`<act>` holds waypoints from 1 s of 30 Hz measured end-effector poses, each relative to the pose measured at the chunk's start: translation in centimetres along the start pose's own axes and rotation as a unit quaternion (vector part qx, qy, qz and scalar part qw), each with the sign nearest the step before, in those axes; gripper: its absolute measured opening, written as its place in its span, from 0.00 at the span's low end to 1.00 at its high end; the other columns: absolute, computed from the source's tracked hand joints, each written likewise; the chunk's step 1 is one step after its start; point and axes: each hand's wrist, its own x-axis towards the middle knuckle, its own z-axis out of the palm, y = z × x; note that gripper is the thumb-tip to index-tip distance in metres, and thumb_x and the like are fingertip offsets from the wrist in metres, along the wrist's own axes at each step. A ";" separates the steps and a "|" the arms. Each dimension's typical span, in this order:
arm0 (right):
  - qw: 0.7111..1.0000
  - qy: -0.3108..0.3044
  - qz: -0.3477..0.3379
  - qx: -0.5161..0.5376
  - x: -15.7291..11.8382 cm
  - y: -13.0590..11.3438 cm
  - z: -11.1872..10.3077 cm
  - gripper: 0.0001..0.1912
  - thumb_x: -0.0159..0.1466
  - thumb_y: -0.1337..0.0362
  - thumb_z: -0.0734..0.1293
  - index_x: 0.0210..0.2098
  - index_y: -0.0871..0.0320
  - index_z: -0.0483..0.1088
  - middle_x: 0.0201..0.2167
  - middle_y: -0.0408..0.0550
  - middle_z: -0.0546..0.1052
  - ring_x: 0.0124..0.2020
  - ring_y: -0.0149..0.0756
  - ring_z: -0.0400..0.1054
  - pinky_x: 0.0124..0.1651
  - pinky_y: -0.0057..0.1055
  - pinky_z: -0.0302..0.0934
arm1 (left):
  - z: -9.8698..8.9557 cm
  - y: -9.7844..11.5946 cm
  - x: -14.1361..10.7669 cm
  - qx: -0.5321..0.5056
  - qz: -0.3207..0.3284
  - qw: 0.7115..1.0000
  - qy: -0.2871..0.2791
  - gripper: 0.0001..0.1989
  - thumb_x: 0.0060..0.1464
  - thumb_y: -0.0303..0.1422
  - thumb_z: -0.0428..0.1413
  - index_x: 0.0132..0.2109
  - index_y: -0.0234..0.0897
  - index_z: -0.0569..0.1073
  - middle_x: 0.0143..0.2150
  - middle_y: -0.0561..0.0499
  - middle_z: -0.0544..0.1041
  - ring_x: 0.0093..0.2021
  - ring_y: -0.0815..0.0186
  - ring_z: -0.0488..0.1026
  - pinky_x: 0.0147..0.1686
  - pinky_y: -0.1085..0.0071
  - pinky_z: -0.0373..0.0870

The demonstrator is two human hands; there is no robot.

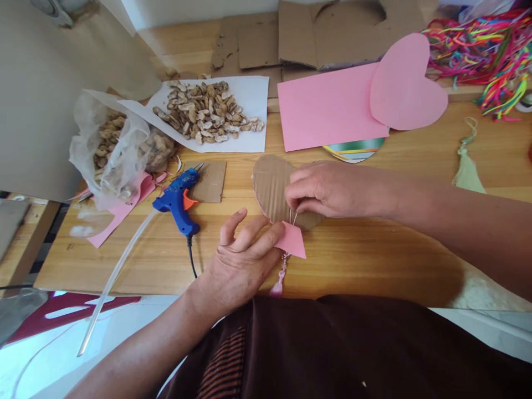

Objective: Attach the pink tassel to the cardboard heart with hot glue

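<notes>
A brown corrugated cardboard heart (269,185) lies on the wooden table, partly covered by my right hand (318,189). The fingertips of that hand are pinched together on a thin white cord (293,216), which runs down to a small pink paper piece (293,241). My left hand (245,257) holds this paper by its left edge at the heart's lower tip; its thumb is hidden and the index finger is lifted away. Below the paper hangs a pink tassel (279,281), near the table's front edge.
To the left lie a blue glue gun (178,202), a clear glue stick (116,282) and a cardboard scrap (211,182). Behind are peanut shells (208,111) on white paper, a plastic bag (120,149), a pink sheet (324,105), a pink paper heart (407,86), colourful cords (490,55) and a pale tassel (469,166).
</notes>
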 end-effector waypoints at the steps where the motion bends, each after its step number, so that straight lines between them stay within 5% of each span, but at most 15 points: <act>1: 1.000 -0.002 0.000 -0.006 0.1 0.0 0.0 0.05 0.65 0.71 0.67 0.33 0.57 0.74 0.35 0.46 0.75 0.37 0.36 0.67 0.39 0.32 0.54 | 0.0 0.0 0.0 0.001 0.000 1.000 -0.003 0.06 0.62 0.28 0.59 0.44 0.42 0.80 0.55 0.52 0.77 0.61 0.59 0.66 0.75 0.54 0.46; 8: 0.998 0.055 0.024 -0.022 -0.4 -0.1 -0.5 0.02 0.63 0.68 0.69 0.37 0.57 0.73 0.35 0.45 0.76 0.37 0.37 0.68 0.40 0.33 0.56 | 0.0 0.1 0.0 0.002 -0.007 1.000 -0.012 0.05 0.62 0.31 0.61 0.45 0.43 0.80 0.56 0.52 0.78 0.61 0.58 0.66 0.73 0.55 0.50; 17: 0.973 0.047 -0.119 -0.194 -0.9 -0.5 0.3 0.17 0.72 0.72 0.57 0.32 0.57 0.72 0.32 0.48 0.72 0.37 0.39 0.60 0.40 0.37 0.55 | -0.1 0.1 0.1 -0.004 -0.019 1.000 -0.020 0.04 0.63 0.31 0.60 0.42 0.44 0.80 0.55 0.54 0.79 0.60 0.59 0.68 0.71 0.55 0.51; 30: 0.961 0.037 -0.148 -0.230 0.2 -0.5 0.5 0.16 0.73 0.69 0.57 0.32 0.56 0.70 0.32 0.48 0.70 0.37 0.40 0.59 0.40 0.36 0.55 | -0.7 0.2 0.5 -0.001 -0.023 0.999 -0.030 0.11 0.67 0.31 0.53 0.48 0.46 0.81 0.56 0.57 0.80 0.60 0.60 0.71 0.73 0.59 0.53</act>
